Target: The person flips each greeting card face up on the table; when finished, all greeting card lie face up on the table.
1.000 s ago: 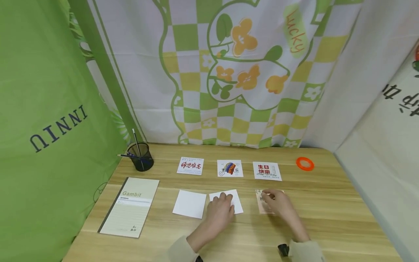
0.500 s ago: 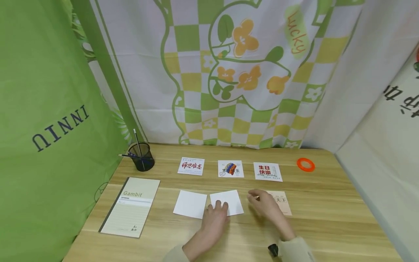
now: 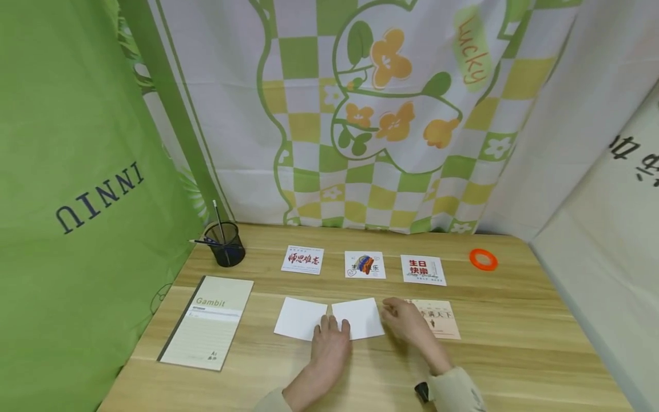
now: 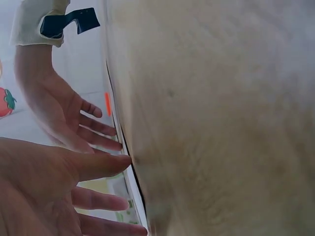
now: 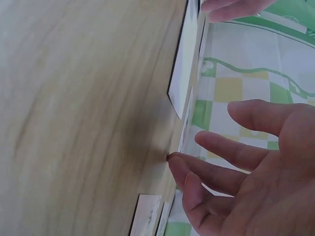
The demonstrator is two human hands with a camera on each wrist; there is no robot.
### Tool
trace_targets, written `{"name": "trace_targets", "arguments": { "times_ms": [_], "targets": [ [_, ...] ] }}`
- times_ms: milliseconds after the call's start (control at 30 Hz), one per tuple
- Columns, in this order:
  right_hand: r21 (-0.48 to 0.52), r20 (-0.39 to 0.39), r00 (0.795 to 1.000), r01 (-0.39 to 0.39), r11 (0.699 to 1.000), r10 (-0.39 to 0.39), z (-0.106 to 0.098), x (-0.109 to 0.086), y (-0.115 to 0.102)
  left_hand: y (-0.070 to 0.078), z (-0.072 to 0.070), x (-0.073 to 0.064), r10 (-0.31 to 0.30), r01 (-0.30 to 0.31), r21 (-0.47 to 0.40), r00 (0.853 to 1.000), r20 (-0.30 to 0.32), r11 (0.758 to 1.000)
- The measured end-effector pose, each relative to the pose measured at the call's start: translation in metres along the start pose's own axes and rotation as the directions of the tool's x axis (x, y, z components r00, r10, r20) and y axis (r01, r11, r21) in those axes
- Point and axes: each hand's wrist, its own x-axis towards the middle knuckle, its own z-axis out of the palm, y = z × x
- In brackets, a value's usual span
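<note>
Two blank white cards lie side by side in the head view, a left one (image 3: 296, 317) and a right one (image 3: 362, 319). My left hand (image 3: 331, 346) rests its extended fingers at the gap between them, over the right card's near left corner. Close to the right card's right edge is my right hand (image 3: 407, 321), its fingers loosely bent with nothing held. In the right wrist view a fingertip of the right hand (image 5: 231, 172) meets the tabletop between the white card (image 5: 184, 64) and a beige printed card (image 5: 146, 214). The right hand partly covers that beige card (image 3: 443, 320) in the head view.
Behind lie three printed cards: left (image 3: 302, 260), middle (image 3: 365, 265) and right (image 3: 423, 270). An orange ring (image 3: 483, 260) is at the far right. On the left are a notebook (image 3: 206, 323) and a black mesh pen holder (image 3: 226, 246). A patterned curtain (image 3: 360, 114) backs the table.
My right hand has moved left off the beige card to beside the right white card, uncovering its print. My left hand has slid left and nearer, from the right card's middle toward the gap.
</note>
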Motion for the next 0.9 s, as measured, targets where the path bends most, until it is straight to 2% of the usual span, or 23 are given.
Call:
{"name": "trace_targets", "arguments": {
  "times_ms": [200, 567, 900],
  "targets": [
    [-0.015, -0.005, 1.000, 0.003, 1.000, -0.003, 0.0045, 0.0017, -0.0020, 0.0012, 0.0015, 0.0005, 0.017, -0.017, 0.000, 1.000, 0.003, 1.000],
    [-0.020, -0.003, 1.000, 0.005, 1.000, -0.005, 0.0067, 0.0011, -0.0026, 0.0010, 0.0023, 0.0058, 0.008, -0.007, -0.009, 0.998, 0.067, 1.000],
    [0.029, 0.021, 1.000, -0.024, 0.999, 0.023, 0.0054, -0.0028, -0.0053, 0.0019, 0.0041, 0.0065, 0.027, -0.025, -0.033, 0.998, 0.060, 0.999]
  ]
}}
